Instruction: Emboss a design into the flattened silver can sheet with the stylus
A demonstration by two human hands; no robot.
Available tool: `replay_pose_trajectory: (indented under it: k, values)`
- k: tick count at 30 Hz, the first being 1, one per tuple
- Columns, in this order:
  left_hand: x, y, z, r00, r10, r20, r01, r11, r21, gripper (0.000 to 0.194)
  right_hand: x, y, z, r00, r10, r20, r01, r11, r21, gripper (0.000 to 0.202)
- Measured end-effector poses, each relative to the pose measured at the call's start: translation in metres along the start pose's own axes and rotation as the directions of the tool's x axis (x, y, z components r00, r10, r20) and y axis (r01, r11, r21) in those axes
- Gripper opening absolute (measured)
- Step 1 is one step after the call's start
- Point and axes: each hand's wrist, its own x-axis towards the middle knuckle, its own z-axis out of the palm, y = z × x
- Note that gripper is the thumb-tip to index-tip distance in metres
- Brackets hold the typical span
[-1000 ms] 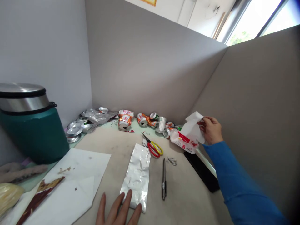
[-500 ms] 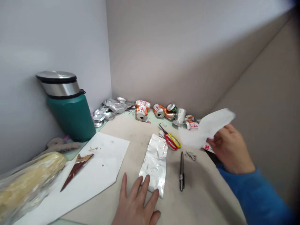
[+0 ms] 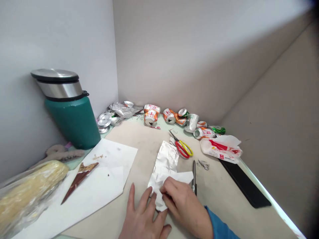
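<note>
A strip of silvery metal sheet (image 3: 166,157) lies lengthwise in the middle of the board. My left hand (image 3: 147,212) is spread flat at its lower left edge, fingers apart. Over the lower part of the strip, my right hand (image 3: 185,204) pinches a white tissue (image 3: 183,177) and presses it down. Partly covered by that hand, a dark pen (image 3: 193,172) lies just to the right. Red-and-yellow-handled scissors (image 3: 183,148) rest beyond the strip's upper right, with small metal scraps (image 3: 204,164) nearby.
Cut cans (image 3: 151,115) line the back. A green bottle (image 3: 74,122) stands left, near white paper (image 3: 107,186) bearing a brown-red piece (image 3: 78,182) and a plastic-wrapped yellowish item (image 3: 32,192). At right are a tissue pack (image 3: 215,149) and a black flat object (image 3: 245,184).
My right hand has moved left and down from the right side, bringing the tissue onto the metal strip. The tissue pack and black object are now uncovered. My left hand stays nearly in place.
</note>
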Motion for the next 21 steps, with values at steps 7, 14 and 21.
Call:
replay_pose_trajectory:
  k: [7,14,21]
  values:
    - [-0.001,-0.002,0.003,1.000,0.004,-0.003,-0.004,1.000,0.027,0.034,0.032,0.013,-0.004,0.998,0.022,0.060,-0.011,0.985,-0.174,0.010]
    - [0.001,-0.002,-0.001,0.999,-0.007,0.033,0.006,1.000,0.027,0.032,0.075,0.032,-0.007,0.993,0.110,0.032,-0.100,0.967,-0.236,0.012]
    - [0.001,-0.001,-0.002,1.000,-0.010,0.013,0.010,0.999,0.030,0.030,0.115,0.059,-0.011,0.978,0.201,-0.062,-0.209,0.958,-0.198,0.012]
